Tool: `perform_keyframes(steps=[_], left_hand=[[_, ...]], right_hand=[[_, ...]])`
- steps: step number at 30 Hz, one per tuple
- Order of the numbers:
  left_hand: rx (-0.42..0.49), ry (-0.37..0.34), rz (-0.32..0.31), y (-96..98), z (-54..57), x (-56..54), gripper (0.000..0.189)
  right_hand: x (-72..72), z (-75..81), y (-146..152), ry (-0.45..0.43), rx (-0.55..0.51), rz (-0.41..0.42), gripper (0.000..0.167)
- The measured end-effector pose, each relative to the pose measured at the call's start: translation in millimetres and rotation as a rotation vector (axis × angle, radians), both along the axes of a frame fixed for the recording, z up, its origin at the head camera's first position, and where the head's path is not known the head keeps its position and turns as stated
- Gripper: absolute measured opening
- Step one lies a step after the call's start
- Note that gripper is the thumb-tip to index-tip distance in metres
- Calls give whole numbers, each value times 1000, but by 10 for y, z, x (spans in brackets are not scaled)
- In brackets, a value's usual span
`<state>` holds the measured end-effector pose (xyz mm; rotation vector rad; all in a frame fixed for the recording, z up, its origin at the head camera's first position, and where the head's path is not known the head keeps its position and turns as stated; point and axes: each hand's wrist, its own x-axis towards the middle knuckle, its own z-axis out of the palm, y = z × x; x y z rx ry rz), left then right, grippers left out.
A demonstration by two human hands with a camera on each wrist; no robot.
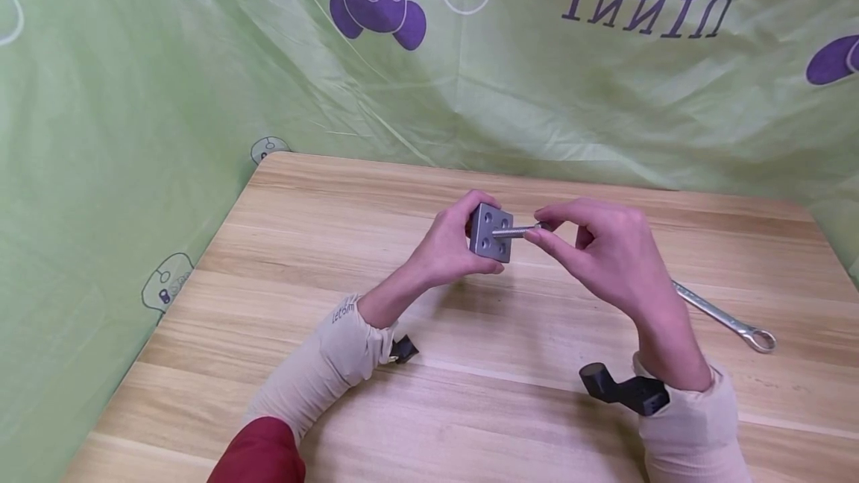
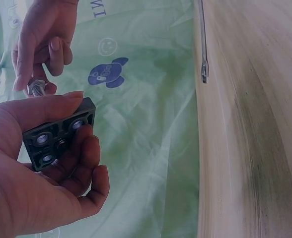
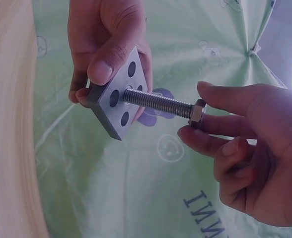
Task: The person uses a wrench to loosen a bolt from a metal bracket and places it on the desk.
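My left hand [image 1: 439,248] grips a square grey plate [image 3: 110,106] by its edges, thumb on one side and fingers on the other. The plate has a round hole near each corner, and a long threaded bolt [image 3: 158,103] stands out from its centre. In the left wrist view the ribbed back of the plate [image 2: 59,134] shows between my fingers. My right hand [image 1: 607,252] pinches the bolt's hex head between thumb and fingertips, at the end away from the plate. Both hands hold these parts above the wooden table.
A metal ring-end wrench [image 1: 726,315] lies on the wooden table [image 1: 322,244] to the right, partly hidden by my right forearm. Black mounts [image 1: 624,391] sit at both wrists. A green printed cloth [image 1: 537,95] hangs behind the table and along its left.
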<state>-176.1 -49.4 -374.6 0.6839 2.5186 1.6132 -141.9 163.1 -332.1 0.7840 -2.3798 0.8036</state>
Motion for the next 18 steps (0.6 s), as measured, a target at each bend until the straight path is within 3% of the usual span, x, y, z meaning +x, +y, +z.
perform_keyframes(steps=[8, 14, 18], left_hand=[[13, -14, 2, -6, -5, -4, 72], [11, -16, 3, -6, -1, -2, 72], [5, -16, 6, -2, 10, -2, 73]], right_hand=[[-6, -11, -5, 101, -58, 228, 29], [-12, -9, 3, 100, -64, 234, 32], [-11, 1, 16, 83, -52, 186, 31]])
